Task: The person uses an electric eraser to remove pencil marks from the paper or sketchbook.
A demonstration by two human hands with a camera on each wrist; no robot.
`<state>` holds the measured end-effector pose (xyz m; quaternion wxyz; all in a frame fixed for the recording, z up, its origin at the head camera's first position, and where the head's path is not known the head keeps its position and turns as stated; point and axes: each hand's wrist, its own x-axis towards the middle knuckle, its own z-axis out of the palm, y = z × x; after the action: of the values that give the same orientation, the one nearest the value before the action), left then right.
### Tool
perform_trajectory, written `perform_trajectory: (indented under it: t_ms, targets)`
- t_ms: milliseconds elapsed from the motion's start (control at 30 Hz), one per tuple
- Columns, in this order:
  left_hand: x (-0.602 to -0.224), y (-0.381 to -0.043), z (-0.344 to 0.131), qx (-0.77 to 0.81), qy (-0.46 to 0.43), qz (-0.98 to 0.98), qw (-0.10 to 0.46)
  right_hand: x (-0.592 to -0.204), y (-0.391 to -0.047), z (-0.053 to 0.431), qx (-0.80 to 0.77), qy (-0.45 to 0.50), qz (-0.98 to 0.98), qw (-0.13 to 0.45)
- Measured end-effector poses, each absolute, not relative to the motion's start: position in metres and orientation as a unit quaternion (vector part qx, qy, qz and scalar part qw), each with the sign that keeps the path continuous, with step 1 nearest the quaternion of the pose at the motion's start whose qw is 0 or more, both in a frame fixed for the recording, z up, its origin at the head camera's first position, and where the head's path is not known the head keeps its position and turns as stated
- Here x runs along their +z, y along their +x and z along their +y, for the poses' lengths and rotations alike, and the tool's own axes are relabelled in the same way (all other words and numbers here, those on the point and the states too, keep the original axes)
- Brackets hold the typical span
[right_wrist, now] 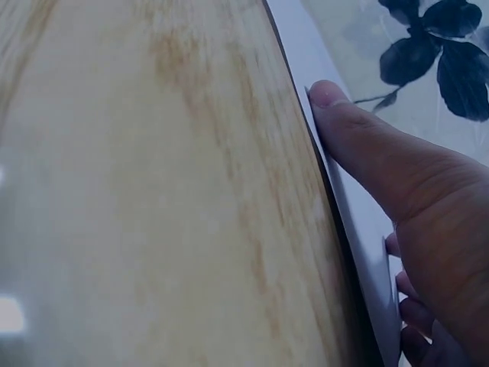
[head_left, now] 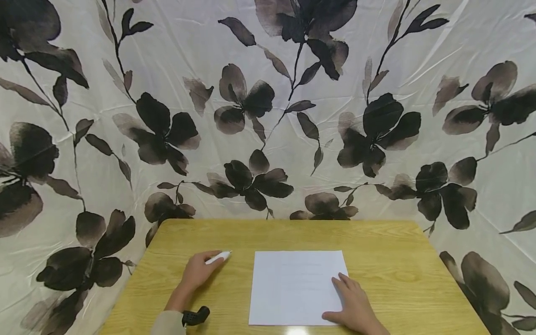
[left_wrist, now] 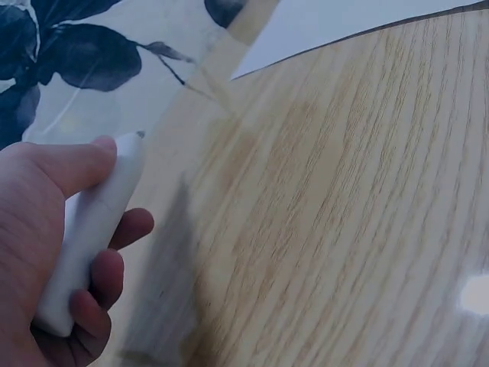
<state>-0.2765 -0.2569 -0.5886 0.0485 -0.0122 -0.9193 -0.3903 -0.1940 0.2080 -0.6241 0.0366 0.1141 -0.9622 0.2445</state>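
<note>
My left hand [head_left: 200, 270] grips a thick white pen [head_left: 218, 257], with the thumb along its upper side and the fingers curled beneath. A small metal tip shows at its end in the left wrist view, where the pen [left_wrist: 99, 222] points away from the palm. To the right of it, a white sheet of paper [head_left: 293, 288] lies on the table, with faint lines across its upper half. My right hand [head_left: 356, 302] rests at the sheet's lower right, thumb and fingers spread. The thumb [right_wrist: 367, 138] lies on the paper near its edge in the right wrist view.
The wood-grain table [head_left: 389, 246] reaches back to a white cloth backdrop [head_left: 318, 153] with dark flowers. A black band with a dark device [head_left: 196, 316] is on the left wrist, by a light sleeve [head_left: 167, 323].
</note>
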Motion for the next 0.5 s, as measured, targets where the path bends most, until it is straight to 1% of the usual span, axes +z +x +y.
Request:
perform_trajectory:
  t_ms: [100,367,500]
  targets:
    - [-0.59,-0.274,-0.253,-0.4,-0.018,-0.915,0.048,-0.63,-0.191,0.208,0.248,0.115,-0.961,0.037]
    - [-0.583,-0.282,-0.242,-0.4,-0.026,-0.915,0.046,-0.627,-0.192,0.208,0.252,0.127,-0.959,0.029]
    - [-0.576,-0.287,-0.232,-0.415,-0.025,-0.909,0.026,-0.622,-0.192,0.208,0.247,0.125,-0.96,0.032]
